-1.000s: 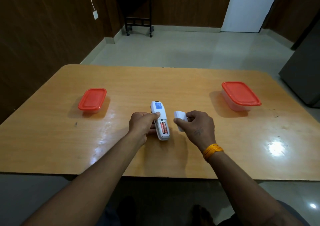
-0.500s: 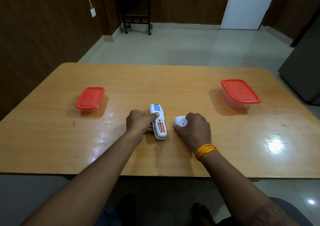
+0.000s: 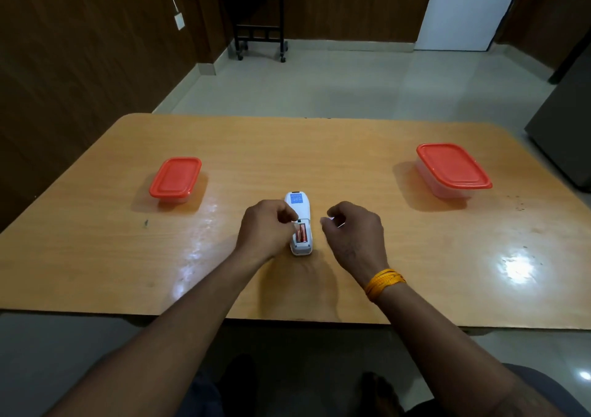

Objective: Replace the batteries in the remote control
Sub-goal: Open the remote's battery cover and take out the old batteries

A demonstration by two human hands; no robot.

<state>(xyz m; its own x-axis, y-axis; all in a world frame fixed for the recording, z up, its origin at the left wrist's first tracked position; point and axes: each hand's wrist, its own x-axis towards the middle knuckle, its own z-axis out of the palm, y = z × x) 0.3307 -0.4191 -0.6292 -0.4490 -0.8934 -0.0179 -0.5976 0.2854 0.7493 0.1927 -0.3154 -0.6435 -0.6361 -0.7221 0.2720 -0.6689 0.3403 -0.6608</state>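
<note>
The white remote control (image 3: 299, 204) lies face down on the wooden table (image 3: 319, 148), its back compartment uncovered and two orange-red batteries (image 3: 301, 235) showing inside. My left hand (image 3: 265, 232) grips the remote's left side, fingertips at the top of the compartment. Just right of the remote, my right hand (image 3: 353, 236) curls low over the table around the white battery cover (image 3: 332, 221). Only slivers of the cover show between thumb and fingers.
A small red-lidded box (image 3: 176, 178) stands at the left of the table, and a larger red-lidded box (image 3: 452, 168) at the right. A yellow thread band circles my right wrist. Beyond the table lie a tiled floor and a dark side table.
My right hand has lowered and closed over the battery cover, hiding most of it. My left fingers have shifted from the remote's middle toward the battery compartment. The remote has stayed in place.
</note>
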